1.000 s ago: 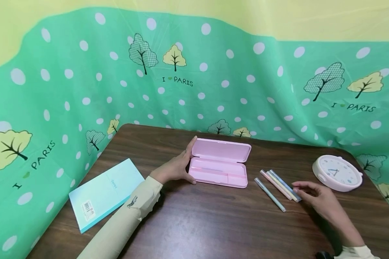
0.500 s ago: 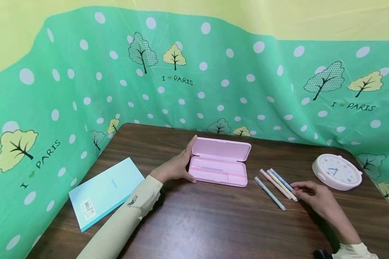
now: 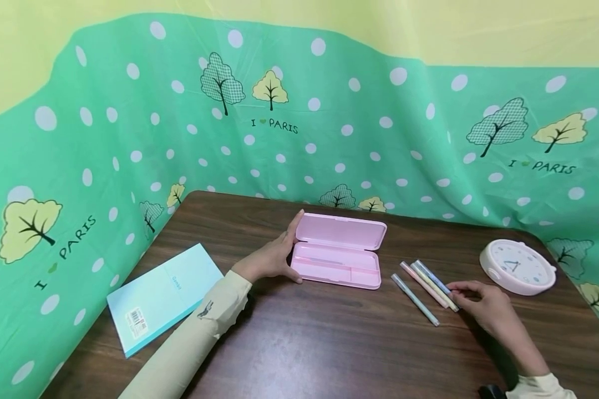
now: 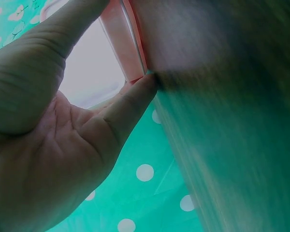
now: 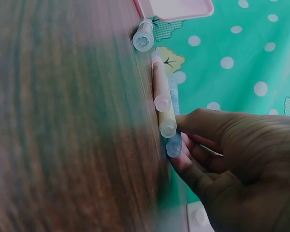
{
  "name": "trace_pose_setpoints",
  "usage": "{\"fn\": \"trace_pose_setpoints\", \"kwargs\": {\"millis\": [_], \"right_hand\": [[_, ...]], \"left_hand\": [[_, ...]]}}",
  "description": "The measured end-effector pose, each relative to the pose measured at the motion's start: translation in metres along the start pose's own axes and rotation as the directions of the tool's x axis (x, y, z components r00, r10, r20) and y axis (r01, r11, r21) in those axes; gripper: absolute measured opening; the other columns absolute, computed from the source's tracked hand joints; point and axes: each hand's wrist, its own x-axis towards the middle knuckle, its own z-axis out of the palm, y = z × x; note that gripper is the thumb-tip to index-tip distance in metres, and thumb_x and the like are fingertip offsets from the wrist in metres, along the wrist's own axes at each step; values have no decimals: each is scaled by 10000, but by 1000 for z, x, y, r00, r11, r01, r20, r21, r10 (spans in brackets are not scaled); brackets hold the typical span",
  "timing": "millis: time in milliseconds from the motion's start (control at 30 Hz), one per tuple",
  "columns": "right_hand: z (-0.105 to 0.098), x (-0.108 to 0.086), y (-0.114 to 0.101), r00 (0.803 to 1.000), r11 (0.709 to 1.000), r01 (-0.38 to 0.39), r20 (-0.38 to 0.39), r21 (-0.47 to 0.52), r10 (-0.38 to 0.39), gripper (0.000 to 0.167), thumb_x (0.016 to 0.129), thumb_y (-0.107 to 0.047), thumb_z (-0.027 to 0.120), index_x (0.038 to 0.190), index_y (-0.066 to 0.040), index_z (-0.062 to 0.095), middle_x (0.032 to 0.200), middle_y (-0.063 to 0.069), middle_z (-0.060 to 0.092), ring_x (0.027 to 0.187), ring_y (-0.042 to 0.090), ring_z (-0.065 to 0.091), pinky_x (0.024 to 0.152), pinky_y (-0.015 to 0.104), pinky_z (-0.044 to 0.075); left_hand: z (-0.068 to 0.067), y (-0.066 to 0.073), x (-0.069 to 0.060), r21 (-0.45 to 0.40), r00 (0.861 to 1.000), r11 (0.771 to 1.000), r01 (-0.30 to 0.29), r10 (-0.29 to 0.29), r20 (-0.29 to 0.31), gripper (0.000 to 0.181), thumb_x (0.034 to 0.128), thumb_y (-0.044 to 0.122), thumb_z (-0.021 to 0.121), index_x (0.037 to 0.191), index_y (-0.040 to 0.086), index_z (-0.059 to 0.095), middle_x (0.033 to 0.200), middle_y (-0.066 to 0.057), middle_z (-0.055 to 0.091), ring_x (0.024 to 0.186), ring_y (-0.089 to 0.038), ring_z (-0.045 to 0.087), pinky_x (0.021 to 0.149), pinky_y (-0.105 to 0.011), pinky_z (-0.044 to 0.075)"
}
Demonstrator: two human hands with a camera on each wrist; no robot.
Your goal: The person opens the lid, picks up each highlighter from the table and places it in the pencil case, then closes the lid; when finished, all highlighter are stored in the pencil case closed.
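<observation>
A pink pencil case (image 3: 336,273) lies on the table with its lid raised, and a slim pen (image 3: 319,260) rests in its long compartment. My left hand (image 3: 274,257) grips the case's left end, thumb at the front and fingers at the back, as the left wrist view also shows. To the right of the case, a blue pen (image 5: 174,147) lies beside a yellow pen (image 5: 167,126) and a pink pen (image 5: 162,102). My right hand (image 3: 486,305) pinches the blue pen near its close end. A grey-green pen (image 3: 415,300) lies apart from these, closer to the case.
A light blue box (image 3: 165,299) with a barcode label lies at the left, beside my left forearm. At the right stands a round white clock (image 3: 519,267), just beyond my right hand. A green and yellow printed curtain (image 3: 329,138) hangs behind the table.
My right hand's fingers have come in slightly to the left and taken hold of the blue pen. The left hand and the pencil case have stayed in place.
</observation>
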Motion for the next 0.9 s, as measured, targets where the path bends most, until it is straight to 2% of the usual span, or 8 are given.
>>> {"fn": "trace_pose_setpoints", "kwargs": {"millis": [33,67,267,300,400,567,700,900], "right_hand": [[0,0,0,1000,1000,0,1,4,0,132,979,-59,792,1091,6,816,1054,212,783,927,209,672,701,200,445],[0,-1,0,1000,1000,1,-1,7,-1,135,980,-57,788,1094,11,813,1041,200,784,907,164,661,693,199,449],[0,-3,-3,1000,998,-4,-30,58,6,162,987,-19,754,1125,60,784,951,133,755,754,5,542,611,234,463],[0,-3,-4,999,998,-1,-36,68,4,164,988,-17,750,1129,63,782,941,123,747,736,5,532,599,238,461],[0,-2,-8,997,997,36,-76,66,-31,151,972,-17,772,1112,36,795,910,74,737,736,-17,521,618,204,436],[5,3,-16,983,983,141,-132,118,-125,142,921,45,808,1051,-12,815,887,30,732,790,-47,543,671,132,411],[12,12,-30,975,965,200,-131,167,-179,161,918,64,812,1037,-44,824,973,78,764,863,-62,582,719,109,437],[24,27,-61,973,943,227,-89,242,-212,150,940,51,799,1049,-50,820,1012,82,752,856,-19,593,715,142,475]], "left_hand": [[0,0,-1,-4,1000,1000,-6,6,1,1567,768,198,1025,1701,229,-235,1709,-300,266,1443,-409,491,1198,-536,401],[3,-9,1,1,1000,1000,-31,31,-4,1589,760,248,1033,1696,259,-251,1724,-290,243,1461,-403,477,1204,-516,397],[3,-11,2,-7,999,999,-36,36,-4,1592,756,234,1035,1698,261,-247,1770,-273,140,1526,-438,399,1223,-524,372],[0,-2,-1,-13,1000,1000,-12,12,0,1572,761,184,1027,1704,232,-230,1766,-284,142,1525,-452,396,1220,-546,370],[-2,-1,0,-9,1000,1000,2,-2,-1,1568,758,186,1030,1705,219,-219,1766,-272,152,1521,-427,408,1220,-531,375],[-3,0,-1,6,1000,1000,16,-16,-3,1568,756,194,1033,1704,224,-216,1759,-270,176,1504,-408,434,1211,-524,389],[-3,0,-1,11,1000,1000,11,-11,-9,1570,752,190,1035,1705,217,-212,1770,-267,150,1535,-421,395,1218,-525,381],[-3,0,0,12,1000,1000,11,-11,3,1573,758,209,1033,1703,226,-225,1748,-293,198,1513,-446,424,1208,-528,394]]}}
